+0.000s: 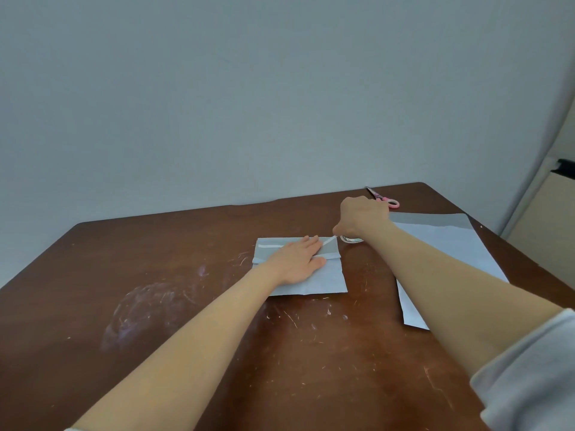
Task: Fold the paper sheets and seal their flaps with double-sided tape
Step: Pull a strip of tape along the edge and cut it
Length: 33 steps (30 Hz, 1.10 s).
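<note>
We had the folded sheet [306,275] mid-table, its long axis running left to right, flap toward the wall. Our left hand [298,259] lay flat and spread on it — thin paper slides and creases easily. Our right hand [362,217] pinched the tape liner [329,241], flimsy, best held by its end.

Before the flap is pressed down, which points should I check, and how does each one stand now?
1. Left hand holds the folded sheet flat: ok.
2. Right hand pinches the backing strip of the tape: ok.
3. Backing fully off: not ok; white strip remains at the left.
4. Tape roll clear of the sheet: ok.
5. Scissors out of the way: ok.
6. Adhesive smooth: cannot tell.
</note>
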{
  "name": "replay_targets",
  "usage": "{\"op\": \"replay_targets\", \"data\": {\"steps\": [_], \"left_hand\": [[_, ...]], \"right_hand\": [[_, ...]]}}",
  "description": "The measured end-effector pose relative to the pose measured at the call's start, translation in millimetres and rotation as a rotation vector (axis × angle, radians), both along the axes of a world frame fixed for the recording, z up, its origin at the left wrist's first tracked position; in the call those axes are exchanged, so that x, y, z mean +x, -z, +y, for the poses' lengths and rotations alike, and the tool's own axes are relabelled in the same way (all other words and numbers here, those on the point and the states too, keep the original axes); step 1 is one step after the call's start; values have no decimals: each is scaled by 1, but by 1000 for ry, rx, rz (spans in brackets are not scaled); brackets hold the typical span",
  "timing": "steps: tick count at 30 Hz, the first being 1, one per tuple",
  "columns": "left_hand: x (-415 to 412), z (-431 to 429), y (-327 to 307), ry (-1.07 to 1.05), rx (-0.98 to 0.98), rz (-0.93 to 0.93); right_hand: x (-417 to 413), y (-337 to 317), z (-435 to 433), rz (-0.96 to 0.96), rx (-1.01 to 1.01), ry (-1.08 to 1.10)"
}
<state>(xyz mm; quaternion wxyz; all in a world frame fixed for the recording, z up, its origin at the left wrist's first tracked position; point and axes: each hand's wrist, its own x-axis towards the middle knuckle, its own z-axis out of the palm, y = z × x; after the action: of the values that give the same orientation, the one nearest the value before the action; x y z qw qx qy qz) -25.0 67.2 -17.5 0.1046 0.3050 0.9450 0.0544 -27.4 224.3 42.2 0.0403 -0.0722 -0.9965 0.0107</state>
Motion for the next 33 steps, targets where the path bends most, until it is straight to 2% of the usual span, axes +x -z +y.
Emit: {"op": "replay_targets", "data": {"steps": [12,19,27,30,33], "left_hand": [[3,1,-4,-9,-66,-48],[6,4,-6,-9,-78,-38],[6,8,-1,-54,-77,6],[6,6,0,-51,-34,-13],[6,-7,0,-111,91,-33]], "right_hand": [[3,0,-1,-25,77,21],[9,-3,-6,-58,177,-22],[11,-5,-12,-62,188,-43],[11,-4,-13,-62,188,-34],[12,-4,-13,-60,177,-36]]}}
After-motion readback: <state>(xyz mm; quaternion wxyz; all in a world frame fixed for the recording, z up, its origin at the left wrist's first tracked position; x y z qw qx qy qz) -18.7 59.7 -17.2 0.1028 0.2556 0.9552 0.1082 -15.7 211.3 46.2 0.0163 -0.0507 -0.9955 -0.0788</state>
